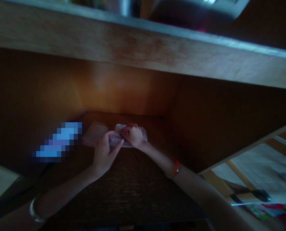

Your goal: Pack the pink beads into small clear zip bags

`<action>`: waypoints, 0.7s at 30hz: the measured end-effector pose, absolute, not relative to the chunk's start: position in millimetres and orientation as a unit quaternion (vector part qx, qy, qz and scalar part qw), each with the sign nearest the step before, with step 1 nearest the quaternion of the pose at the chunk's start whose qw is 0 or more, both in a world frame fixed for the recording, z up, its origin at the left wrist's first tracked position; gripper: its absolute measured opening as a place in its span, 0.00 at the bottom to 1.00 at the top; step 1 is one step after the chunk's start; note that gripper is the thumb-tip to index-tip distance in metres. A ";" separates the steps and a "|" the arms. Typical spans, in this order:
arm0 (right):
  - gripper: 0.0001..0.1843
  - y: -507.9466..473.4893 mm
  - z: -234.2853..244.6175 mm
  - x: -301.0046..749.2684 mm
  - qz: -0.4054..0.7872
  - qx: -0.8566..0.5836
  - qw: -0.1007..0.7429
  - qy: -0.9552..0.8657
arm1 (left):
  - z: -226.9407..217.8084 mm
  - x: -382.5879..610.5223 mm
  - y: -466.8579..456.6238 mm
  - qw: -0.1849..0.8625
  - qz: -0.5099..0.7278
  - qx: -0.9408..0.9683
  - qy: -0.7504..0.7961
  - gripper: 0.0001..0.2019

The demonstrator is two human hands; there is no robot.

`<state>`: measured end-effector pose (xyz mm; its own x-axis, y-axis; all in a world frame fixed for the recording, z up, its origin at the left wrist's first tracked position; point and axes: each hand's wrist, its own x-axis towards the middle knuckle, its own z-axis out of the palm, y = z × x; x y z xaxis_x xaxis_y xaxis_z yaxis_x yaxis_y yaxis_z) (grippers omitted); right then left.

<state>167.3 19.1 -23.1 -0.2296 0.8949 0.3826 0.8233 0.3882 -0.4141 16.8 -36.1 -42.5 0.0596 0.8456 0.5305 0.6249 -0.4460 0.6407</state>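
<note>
Clutching one clear pouch [143, 132], left hand [105, 152] and right hand [134, 135] meet — flat packet [94, 132] beside, shelf board [157, 54] overhead.

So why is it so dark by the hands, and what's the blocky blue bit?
Head view: the wooden shelf shades the left hand, right hand and clear packet, dim and soft; only the back wall glows orange. The blue patch is pixelated.

One view only, from a head-worn camera. It faces forward and down onto the table [133, 192] beneath a shelf [143, 48]. The left hand [105, 155] and right hand [134, 135] are at arm's length, mid-frame.
</note>
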 end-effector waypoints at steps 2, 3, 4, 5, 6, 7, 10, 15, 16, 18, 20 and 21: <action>0.10 17.3 -25.0 164.1 0.029 -0.559 0.214 -0.801 | -40.6 16.9 -37.8 0.101 0.472 0.714 0.507 0.19; 0.10 15.7 -26.1 162.1 0.014 -0.553 0.190 -0.811 | -39.5 17.2 -38.7 0.092 0.478 0.713 0.505 0.19; 0.10 14.1 -27.0 160.0 0.001 -0.544 0.173 -0.821 | -38.6 17.4 -39.6 0.086 0.483 0.712 0.502 0.19; 0.10 12.5 -27.7 157.9 -0.009 -0.534 0.160 -0.830 | -37.8 17.7 -40.3 0.083 0.487 0.712 0.499 0.18; 0.10 11.2 -28.0 156.0 -0.017 -0.524 0.149 -0.838 | -37.2 17.9 -40.8 0.083 0.491 0.711 0.496 0.18; 0.10 10.3 -28.0 154.5 -0.023 -0.516 0.142 -0.844 | -36.9 18.0 -41.0 0.083 0.493 0.711 0.494 0.18; 0.09 10.0 -26.5 152.4 -0.028 -0.502 0.142 -0.853 | -37.0 18.0 -40.7 0.089 0.492 0.712 0.493 0.17; 0.06 14.8 -22.2 157.2 0.038 -0.509 0.242 -0.825 | -38.1 17.7 -40.4 0.092 0.485 0.717 0.492 0.17; 0.05 15.5 -20.5 158.6 0.054 -0.520 0.285 -0.804 | -38.0 17.7 -40.7 0.087 0.487 0.717 0.490 0.17; 0.03 15.5 -15.5 161.0 0.082 -0.524 0.384 -0.756 | -37.7 17.8 -41.2 0.074 0.491 0.718 0.488 0.17; 0.02 12.5 -9.0 162.4 0.110 -0.492 0.477 -0.720 | -37.5 17.8 -41.3 0.067 0.492 0.719 0.487 0.18; 0.02 9.8 -5.6 162.7 0.123 -0.468 0.514 -0.708 | -37.5 17.7 -41.1 0.068 0.492 0.719 0.487 0.18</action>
<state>162.7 9.8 -5.6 -0.0331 0.7900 0.6122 0.5362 0.5310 -0.6562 17.7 -41.1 -37.5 0.0430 0.7672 0.6400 0.6326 -0.5167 0.5769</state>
